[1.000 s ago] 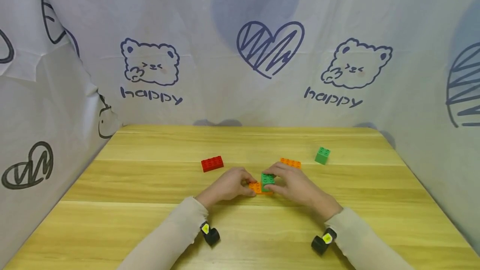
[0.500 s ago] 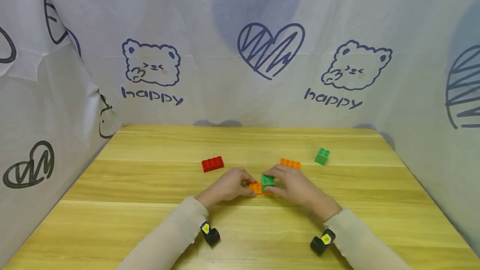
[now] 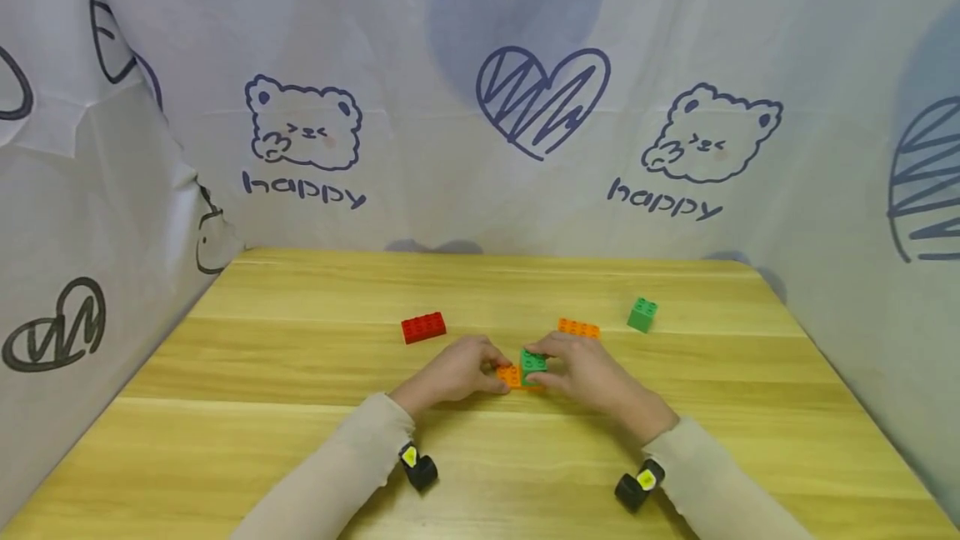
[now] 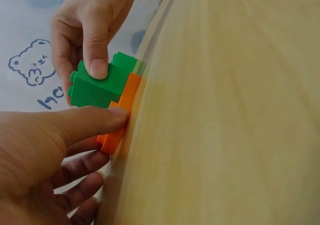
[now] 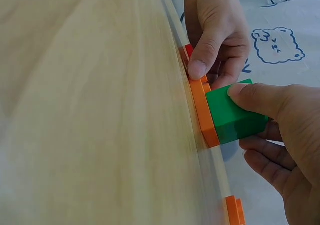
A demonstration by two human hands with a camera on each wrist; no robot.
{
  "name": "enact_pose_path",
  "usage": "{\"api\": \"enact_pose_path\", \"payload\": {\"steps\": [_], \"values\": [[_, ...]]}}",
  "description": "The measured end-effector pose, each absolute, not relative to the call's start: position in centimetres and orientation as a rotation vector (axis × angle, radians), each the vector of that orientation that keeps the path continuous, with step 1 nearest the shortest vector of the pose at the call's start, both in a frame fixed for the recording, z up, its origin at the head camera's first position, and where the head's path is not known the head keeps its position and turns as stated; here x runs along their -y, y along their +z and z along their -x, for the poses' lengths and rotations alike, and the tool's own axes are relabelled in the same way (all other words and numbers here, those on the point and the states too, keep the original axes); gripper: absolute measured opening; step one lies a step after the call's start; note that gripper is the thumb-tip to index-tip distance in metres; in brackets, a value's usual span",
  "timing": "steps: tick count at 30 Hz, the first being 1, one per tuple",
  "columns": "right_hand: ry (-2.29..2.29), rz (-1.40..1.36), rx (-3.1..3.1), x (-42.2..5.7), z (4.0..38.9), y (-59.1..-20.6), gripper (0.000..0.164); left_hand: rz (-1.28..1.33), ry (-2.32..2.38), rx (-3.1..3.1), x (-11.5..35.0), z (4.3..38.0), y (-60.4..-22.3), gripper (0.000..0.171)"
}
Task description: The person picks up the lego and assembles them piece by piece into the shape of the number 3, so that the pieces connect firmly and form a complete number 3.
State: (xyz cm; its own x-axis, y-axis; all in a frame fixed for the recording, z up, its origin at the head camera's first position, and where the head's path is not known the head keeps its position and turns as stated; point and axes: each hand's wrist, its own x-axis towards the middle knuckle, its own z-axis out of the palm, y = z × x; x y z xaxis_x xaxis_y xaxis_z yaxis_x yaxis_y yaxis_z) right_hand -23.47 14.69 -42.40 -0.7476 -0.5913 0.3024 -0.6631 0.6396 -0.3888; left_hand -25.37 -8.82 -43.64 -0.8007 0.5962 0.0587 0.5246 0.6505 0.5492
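Observation:
Near the middle of the table, my left hand [image 3: 459, 370] pinches the left end of a thin orange toy brick [image 3: 510, 375] between thumb and fingers. A taller green brick [image 3: 533, 366] sits on the right part of that orange brick, and my right hand [image 3: 588, 368] grips it from the right. In the left wrist view, the right thumb presses the near side of the green brick [image 4: 100, 90]. The right wrist view has the green brick [image 5: 234, 114] against the studded face of the orange brick [image 5: 202, 110], their right ends roughly level.
A red brick [image 3: 423, 327] lies back left of the hands. Another orange brick [image 3: 578, 328] is just behind the right hand, partly covered by it. Farther right stands a second green brick [image 3: 642, 315]. Printed white cloth [image 3: 420, 165] hangs behind the wooden table [image 3: 480, 465].
Both hands keep their holds on the two bricks and stay almost still. The head view has shifted very slightly, and the loose bricks lie where they were.

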Motion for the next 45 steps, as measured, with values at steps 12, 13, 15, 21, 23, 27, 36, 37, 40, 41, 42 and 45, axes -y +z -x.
{"api": "enact_pose_path", "payload": {"steps": [12, 13, 15, 21, 23, 27, 36, 37, 40, 41, 42, 45], "values": [[0.797, -0.99, 2.754, -14.6, 23.5, -42.9, 0.045, -0.939, 0.84, -2.754, 8.9, 25.3, -43.8, 0.034], [0.821, -0.979, 2.765, -14.7, 23.5, -42.9, 0.046, -0.94, 0.836, -2.755, 8.9, 25.3, -43.8, 0.034], [0.868, -0.955, 2.787, -14.8, 23.6, -43.0, 0.047, -0.944, 0.837, -2.754, 8.8, 25.3, -43.8, 0.034], [0.961, -0.94, 2.818, -14.9, 23.9, -43.2, 0.047, -0.948, 0.825, -2.757, 8.9, 25.4, -43.8, 0.035], [1.008, -0.933, 2.829, -15.1, 24.0, -43.2, 0.048, -0.95, 0.816, -2.759, 9.0, 25.4, -43.8, 0.035], [1.106, -0.913, 2.852, -15.7, 24.1, -43.3, 0.051, -0.958, 0.806, -2.759, 9.0, 25.3, -43.6, 0.036], [1.17, -0.934, 2.832, -16.7, 24.3, -43.9, 0.05, -0.972, 0.762, -2.737, 8.9, 25.3, -43.4, 0.041], [1.169, -0.937, 2.83, -16.7, 24.3, -43.9, 0.049, -0.974, 0.761, -2.734, 9.0, 25.4, -43.3, 0.042], [1.164, -0.94, 2.828, -16.7, 24.3, -43.9, 0.048, -0.977, 0.761, -2.734, 9.3, 25.5, -43.1, 0.043], [1.16, -0.942, 2.826, -16.6, 24.3, -43.9, 0.047, -0.974, 0.764, -2.739, 9.4, 25.5, -43.0, 0.043], [1.157, -0.942, 2.825, -16.6, 24.3, -43.9, 0.047, -0.971, 0.766, -2.748, 9.5, 25.5, -43.0, 0.043], [1.146, -0.948, 2.823, -16.6, 24.3, -43.9, 0.046, -0.988, 0.75, -2.805, 9.9, 25.7, -42.8, 0.041]]}}
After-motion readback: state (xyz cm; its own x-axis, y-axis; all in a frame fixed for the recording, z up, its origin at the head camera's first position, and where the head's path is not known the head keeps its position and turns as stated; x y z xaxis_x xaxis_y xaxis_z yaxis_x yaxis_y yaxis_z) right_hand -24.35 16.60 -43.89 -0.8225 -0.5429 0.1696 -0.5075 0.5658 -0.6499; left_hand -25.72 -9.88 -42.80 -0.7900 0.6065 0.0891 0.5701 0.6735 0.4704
